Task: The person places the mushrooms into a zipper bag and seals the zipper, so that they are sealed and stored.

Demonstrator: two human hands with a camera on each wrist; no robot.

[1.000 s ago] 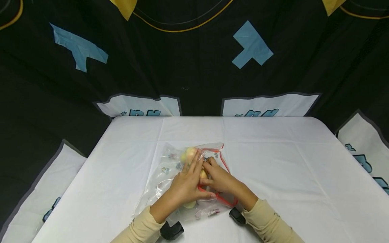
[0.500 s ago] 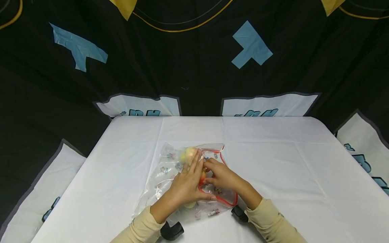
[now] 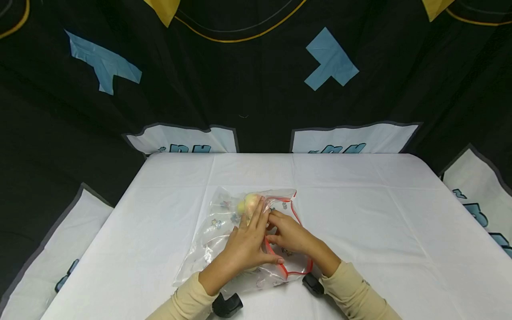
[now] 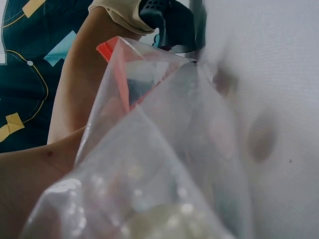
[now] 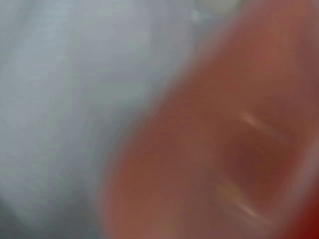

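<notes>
A clear plastic bag (image 3: 200, 253) with red edging and small printed figures lies at the table's near middle. Pale yellow-pink round things, one of them a fruit-like piece (image 3: 251, 203), show through it. My left hand (image 3: 246, 246) lies spread on the bag, fingers straight. Beside it, my right hand (image 3: 290, 233) has curled fingers at the bag's red-edged mouth; what lies between them is hidden. Bag plastic (image 4: 149, 149) fills much of the left wrist view. The right wrist view is a blur of skin and pale plastic.
The bag rests on a white-covered table (image 3: 360, 213). Black wrist-worn pieces sit under both forearms, one by the left sleeve (image 3: 226, 306) and one by the right (image 3: 313, 284). A black curtain (image 3: 256, 89) with blue and yellow patches hangs behind.
The orange-yellow thing seen between my hands earlier is out of sight. The red edging has shifted near my right fingers, which moved slightly right, then back left. My left hand has hardly moved.
</notes>
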